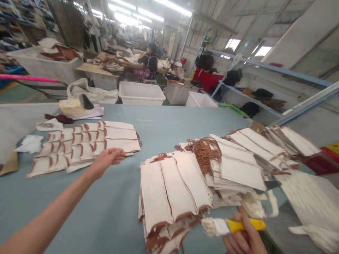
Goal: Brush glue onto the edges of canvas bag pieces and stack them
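My right hand (pixel 245 234), at the lower right, is closed round the yellow handle of a paintbrush (pixel 229 226); its pale bristles point left. Close by the bristles lies a stack of white panels with brown edges (pixel 169 190), some brown strips sticking out. My left hand (pixel 109 162) reaches out with its fingers stretched, holding nothing that I can see. It is at the near edge of overlapping rows of similar white panels (pixel 87 143) on the left; whether it touches them I cannot tell.
More panel stacks (pixel 238 162) stand along the right of the blue-grey table (pixel 164 121). A yellowish block with a dark-handled tool (pixel 76 107) sits at the far left. White bins (pixel 141 93) stand beyond the table, and a person (pixel 150 63) sits farther back.
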The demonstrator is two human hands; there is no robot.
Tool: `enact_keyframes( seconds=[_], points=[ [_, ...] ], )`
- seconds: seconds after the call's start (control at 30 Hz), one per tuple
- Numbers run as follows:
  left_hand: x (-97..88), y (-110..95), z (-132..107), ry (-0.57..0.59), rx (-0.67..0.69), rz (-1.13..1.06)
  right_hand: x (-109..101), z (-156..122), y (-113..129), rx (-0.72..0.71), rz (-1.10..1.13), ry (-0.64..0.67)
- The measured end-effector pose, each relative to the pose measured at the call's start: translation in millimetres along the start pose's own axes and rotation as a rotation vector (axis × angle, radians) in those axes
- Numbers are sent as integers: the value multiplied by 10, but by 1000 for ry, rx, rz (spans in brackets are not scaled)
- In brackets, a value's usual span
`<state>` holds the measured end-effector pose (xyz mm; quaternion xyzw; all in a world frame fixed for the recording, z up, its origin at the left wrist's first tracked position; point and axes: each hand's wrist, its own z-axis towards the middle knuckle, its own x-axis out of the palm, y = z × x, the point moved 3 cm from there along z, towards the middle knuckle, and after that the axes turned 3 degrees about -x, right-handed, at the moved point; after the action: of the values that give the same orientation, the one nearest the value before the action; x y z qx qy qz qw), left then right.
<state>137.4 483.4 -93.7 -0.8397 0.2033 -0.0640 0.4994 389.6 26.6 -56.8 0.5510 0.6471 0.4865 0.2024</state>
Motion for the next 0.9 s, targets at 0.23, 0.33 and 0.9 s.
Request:
enact_keyframes(
  seconds=[0.23, 0.33, 0.9],
  points=[
    [1212, 612, -1684, 204, 46, 26, -304, -217, 334, -81, 119, -99],
    [1680, 958, -2243, 248, 16, 23, -602, -278, 445, -115, 164, -170],
    [2531, 1322, -2368, -83, -147, -491, -1793, -288, 650, -76, 256, -134]
  ],
)
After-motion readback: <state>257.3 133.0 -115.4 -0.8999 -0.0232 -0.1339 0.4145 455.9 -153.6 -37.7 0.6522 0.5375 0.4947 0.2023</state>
